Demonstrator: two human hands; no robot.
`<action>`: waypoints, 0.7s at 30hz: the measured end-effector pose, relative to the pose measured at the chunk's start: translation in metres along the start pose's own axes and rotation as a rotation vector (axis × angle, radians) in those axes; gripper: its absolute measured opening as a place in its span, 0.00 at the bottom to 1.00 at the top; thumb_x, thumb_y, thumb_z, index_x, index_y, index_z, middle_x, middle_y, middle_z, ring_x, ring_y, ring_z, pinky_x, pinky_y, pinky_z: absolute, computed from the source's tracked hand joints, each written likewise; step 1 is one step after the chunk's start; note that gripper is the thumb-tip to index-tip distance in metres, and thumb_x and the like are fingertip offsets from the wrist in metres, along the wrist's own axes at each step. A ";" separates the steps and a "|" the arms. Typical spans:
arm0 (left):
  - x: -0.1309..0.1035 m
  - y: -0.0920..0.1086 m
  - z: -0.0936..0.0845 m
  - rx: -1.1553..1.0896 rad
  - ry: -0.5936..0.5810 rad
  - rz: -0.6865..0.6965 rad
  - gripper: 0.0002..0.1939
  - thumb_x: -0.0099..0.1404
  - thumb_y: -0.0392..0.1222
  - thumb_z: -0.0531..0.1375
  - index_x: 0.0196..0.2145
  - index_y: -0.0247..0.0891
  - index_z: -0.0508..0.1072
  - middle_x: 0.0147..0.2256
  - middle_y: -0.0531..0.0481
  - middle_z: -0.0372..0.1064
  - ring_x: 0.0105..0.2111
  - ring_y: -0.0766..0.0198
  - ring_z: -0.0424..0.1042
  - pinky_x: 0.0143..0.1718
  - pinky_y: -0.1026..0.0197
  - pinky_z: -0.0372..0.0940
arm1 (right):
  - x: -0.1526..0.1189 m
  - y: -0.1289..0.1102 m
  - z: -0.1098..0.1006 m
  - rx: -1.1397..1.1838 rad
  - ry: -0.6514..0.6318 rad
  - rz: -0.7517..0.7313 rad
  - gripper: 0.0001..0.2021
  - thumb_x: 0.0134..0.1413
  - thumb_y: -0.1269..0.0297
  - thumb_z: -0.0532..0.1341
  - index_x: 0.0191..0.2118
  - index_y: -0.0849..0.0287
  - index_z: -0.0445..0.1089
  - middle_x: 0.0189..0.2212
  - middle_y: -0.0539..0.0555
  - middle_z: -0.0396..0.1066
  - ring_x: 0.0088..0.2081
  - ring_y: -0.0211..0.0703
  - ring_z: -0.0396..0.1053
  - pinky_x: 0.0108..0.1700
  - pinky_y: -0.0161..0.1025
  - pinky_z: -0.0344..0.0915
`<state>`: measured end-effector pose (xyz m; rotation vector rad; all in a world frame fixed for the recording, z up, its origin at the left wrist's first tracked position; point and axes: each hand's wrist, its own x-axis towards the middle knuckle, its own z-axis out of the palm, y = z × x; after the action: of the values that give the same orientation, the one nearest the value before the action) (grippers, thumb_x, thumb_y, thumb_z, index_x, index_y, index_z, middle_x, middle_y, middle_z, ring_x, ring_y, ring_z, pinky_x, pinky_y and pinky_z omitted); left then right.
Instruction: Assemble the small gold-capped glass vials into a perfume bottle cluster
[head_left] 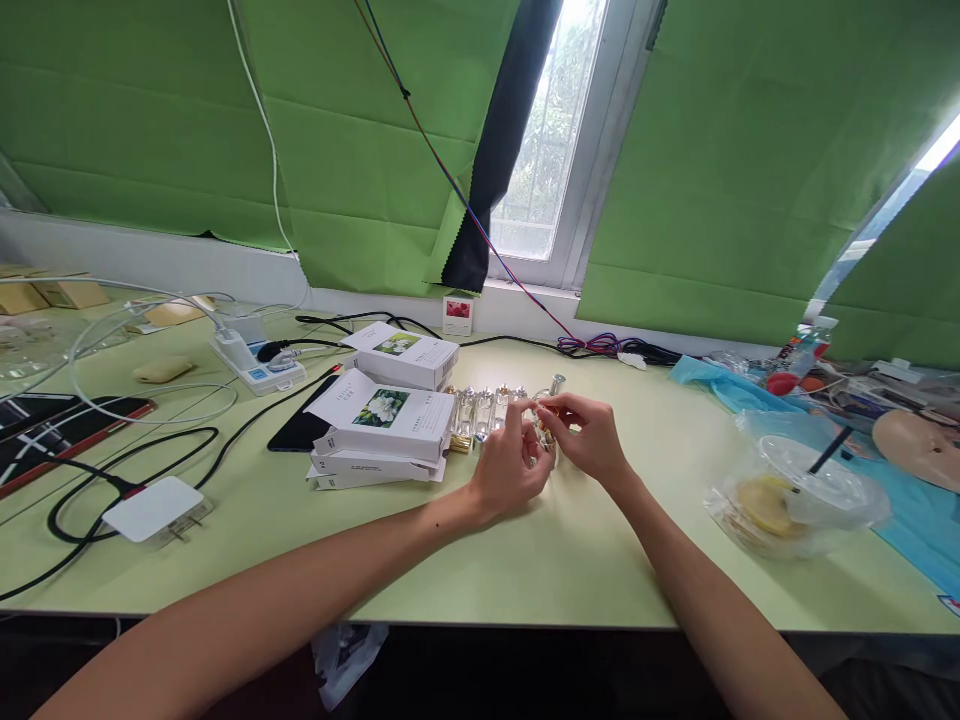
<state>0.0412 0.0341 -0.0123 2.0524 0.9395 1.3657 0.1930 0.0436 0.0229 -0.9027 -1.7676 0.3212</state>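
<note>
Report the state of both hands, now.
Left hand: fingers curled, near the glass bottles; what it holds cannot be told.
Right hand: fingers bent, close to the left hand's; grip cannot be told.

No text is readable, even on the white boxes (424, 418).

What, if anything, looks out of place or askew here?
The white boxes left of the left hand sit askew, some flaps open. A bagged drink cup on the right seems odd beside handwork. No spill shows.
</note>
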 end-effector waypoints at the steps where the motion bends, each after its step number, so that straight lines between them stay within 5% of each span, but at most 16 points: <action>1: 0.000 0.001 0.000 0.027 0.005 0.000 0.26 0.57 0.34 0.57 0.52 0.43 0.56 0.25 0.63 0.60 0.20 0.71 0.60 0.24 0.68 0.54 | 0.000 0.000 0.000 0.000 0.001 0.002 0.08 0.60 0.61 0.63 0.36 0.59 0.77 0.29 0.54 0.77 0.26 0.38 0.70 0.30 0.37 0.70; 11: 0.000 0.005 0.003 0.142 0.101 0.009 0.27 0.57 0.37 0.58 0.53 0.44 0.56 0.51 0.46 0.64 0.24 0.73 0.65 0.28 0.63 0.63 | 0.000 -0.002 0.000 0.016 -0.016 -0.007 0.07 0.61 0.62 0.62 0.37 0.58 0.77 0.29 0.53 0.77 0.27 0.39 0.71 0.31 0.38 0.70; 21: -0.001 0.011 -0.001 0.229 0.005 -0.124 0.32 0.59 0.41 0.60 0.59 0.46 0.51 0.48 0.47 0.73 0.26 0.64 0.71 0.28 0.61 0.61 | 0.000 0.000 -0.001 -0.003 -0.017 -0.008 0.06 0.60 0.64 0.62 0.37 0.58 0.77 0.29 0.52 0.77 0.26 0.38 0.71 0.30 0.37 0.69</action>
<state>0.0435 0.0267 -0.0045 2.1146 1.2542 1.2482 0.1935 0.0436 0.0234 -0.8972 -1.7878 0.3220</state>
